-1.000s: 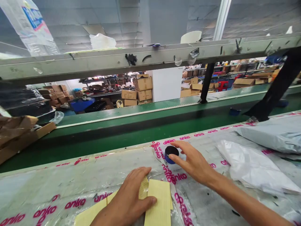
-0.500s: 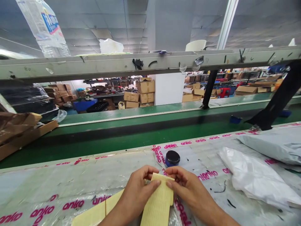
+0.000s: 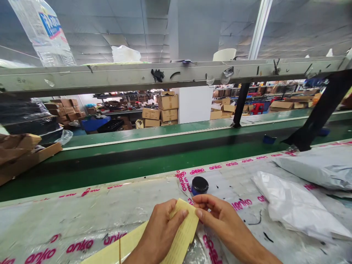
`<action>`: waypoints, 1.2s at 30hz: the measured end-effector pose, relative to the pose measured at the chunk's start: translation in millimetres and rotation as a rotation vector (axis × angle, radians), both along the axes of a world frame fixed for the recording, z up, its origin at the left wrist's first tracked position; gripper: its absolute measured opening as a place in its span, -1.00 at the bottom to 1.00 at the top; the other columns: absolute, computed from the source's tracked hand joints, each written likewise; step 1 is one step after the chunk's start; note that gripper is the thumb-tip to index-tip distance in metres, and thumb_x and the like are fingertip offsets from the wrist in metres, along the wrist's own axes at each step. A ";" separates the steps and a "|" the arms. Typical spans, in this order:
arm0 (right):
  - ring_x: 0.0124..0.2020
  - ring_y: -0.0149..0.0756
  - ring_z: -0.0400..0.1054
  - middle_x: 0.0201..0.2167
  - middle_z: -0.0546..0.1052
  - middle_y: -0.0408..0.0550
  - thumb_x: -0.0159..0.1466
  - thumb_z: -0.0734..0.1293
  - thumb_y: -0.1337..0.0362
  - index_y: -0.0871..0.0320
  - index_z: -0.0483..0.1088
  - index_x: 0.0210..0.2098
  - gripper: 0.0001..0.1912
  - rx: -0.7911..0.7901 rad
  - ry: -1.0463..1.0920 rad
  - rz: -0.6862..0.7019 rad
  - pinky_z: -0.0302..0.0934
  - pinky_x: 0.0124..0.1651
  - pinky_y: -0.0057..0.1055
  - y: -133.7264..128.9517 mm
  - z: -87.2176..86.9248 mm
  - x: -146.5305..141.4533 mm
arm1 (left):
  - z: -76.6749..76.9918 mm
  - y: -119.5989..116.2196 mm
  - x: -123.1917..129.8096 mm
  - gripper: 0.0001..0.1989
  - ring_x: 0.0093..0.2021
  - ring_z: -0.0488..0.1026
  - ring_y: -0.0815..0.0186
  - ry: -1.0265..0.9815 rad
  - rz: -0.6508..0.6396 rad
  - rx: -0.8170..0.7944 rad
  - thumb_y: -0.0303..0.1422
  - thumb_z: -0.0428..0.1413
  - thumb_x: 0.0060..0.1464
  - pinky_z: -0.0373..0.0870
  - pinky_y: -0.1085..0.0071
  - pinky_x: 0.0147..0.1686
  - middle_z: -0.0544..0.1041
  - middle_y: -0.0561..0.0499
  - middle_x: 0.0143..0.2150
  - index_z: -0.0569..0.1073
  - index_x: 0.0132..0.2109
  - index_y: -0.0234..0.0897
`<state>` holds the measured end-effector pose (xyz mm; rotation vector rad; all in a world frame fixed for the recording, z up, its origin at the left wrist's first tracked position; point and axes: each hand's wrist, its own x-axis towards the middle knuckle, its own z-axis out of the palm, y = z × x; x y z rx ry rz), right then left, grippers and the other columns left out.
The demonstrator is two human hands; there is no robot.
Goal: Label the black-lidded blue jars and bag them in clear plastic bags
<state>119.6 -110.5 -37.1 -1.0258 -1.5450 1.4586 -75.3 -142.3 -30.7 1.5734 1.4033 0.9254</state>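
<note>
Between my hands is a strip of yellow printed paper (image 3: 180, 234), tilted up toward me, with another layer showing at its right edge. My left hand (image 3: 158, 233) is closed on its upper left side, thumb on the front and fingers behind. At the top right corner, my right hand (image 3: 220, 220) pinches the paper's edge with thumb and bent fingers. Under my left wrist lies a yellow paper stack (image 3: 106, 253) with a thin brown band across it. Just beyond my right fingers stands a small round blue container with a black top (image 3: 200, 185).
White plastic bags (image 3: 297, 205) lie on the right of the plastic-covered table (image 3: 96, 205). Behind it runs a green conveyor belt (image 3: 154, 157), below a grey beam (image 3: 110, 77). A cardboard tray (image 3: 30, 163) stands at the left, and a black post (image 3: 316, 113) rises at the right.
The paper's top has tilted, its upper right corner now lower and its folded top edge no longer level. My hands stay at the paper. The whole view has shifted slightly.
</note>
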 end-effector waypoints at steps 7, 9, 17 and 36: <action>-0.17 -0.18 0.45 -0.19 0.57 0.03 0.26 0.39 0.05 0.14 0.47 -0.04 -0.62 -0.034 -0.032 0.039 0.34 -0.11 -0.25 4.9 -1.1 1.6 | -0.3 -3.2 -0.3 -0.59 -0.41 0.27 0.36 0.046 -0.031 0.006 -0.04 0.00 0.30 0.12 0.46 -0.43 0.33 0.12 -0.46 0.29 -0.39 -0.25; -0.20 -0.20 0.45 -0.22 0.56 0.01 0.24 0.41 0.05 0.15 0.48 -0.05 -0.62 -0.046 -0.009 0.053 0.34 -0.14 -0.29 6.0 -2.8 1.1 | 0.8 -3.5 0.3 -0.60 -0.40 0.27 0.35 0.035 -0.039 0.014 -0.07 0.01 0.30 0.15 0.46 -0.41 0.35 0.11 -0.45 0.30 -0.40 -0.25; -0.26 -0.27 0.40 -0.29 0.55 -0.08 0.22 0.42 0.10 0.11 0.54 -0.17 -0.73 -0.010 -0.040 0.114 0.28 -0.18 -0.37 4.3 6.8 -3.3 | 4.6 -3.5 3.0 -0.71 -0.24 0.46 0.25 -0.020 -0.097 0.046 -0.16 0.02 0.31 0.31 0.43 -0.22 0.58 0.04 -0.28 0.52 -0.24 -0.22; -0.35 -0.33 0.35 -0.39 0.53 -0.11 0.18 0.42 0.19 0.15 0.52 -0.34 -0.85 0.015 -0.084 0.063 0.20 -0.30 -0.42 6.3 5.8 -3.8 | -5.7 -1.3 -0.3 -0.60 -0.41 0.30 0.31 0.289 -0.022 0.079 -0.09 0.00 0.29 0.10 0.42 -0.39 0.40 0.11 -0.47 0.23 -0.45 -0.21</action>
